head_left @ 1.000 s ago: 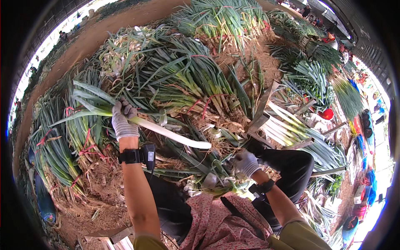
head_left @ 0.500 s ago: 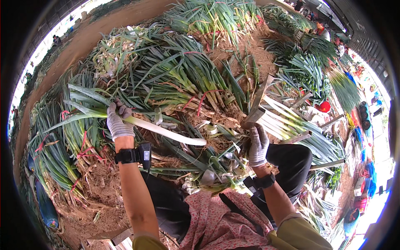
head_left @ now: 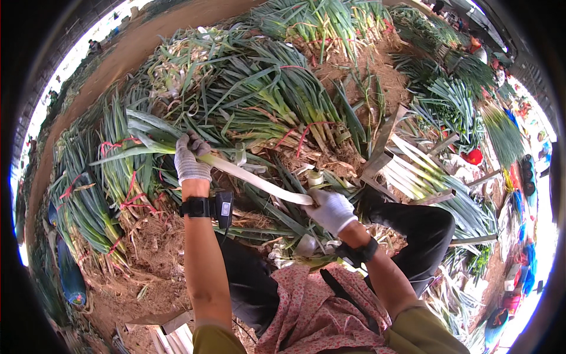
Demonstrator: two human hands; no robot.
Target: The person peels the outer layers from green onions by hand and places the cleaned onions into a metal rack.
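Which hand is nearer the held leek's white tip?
Right. The right hand is at the white tip; the left hand holds the leek farther up, beside its green leaves.

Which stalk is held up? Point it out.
The single stalk gripped by the left hand, white end at the right hand; others lie bundled or heaped.

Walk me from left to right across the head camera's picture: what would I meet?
Long dark-blue object → gloved left hand → gloved right hand → row of white-stemmed leeks → bright blue item near the right rim.
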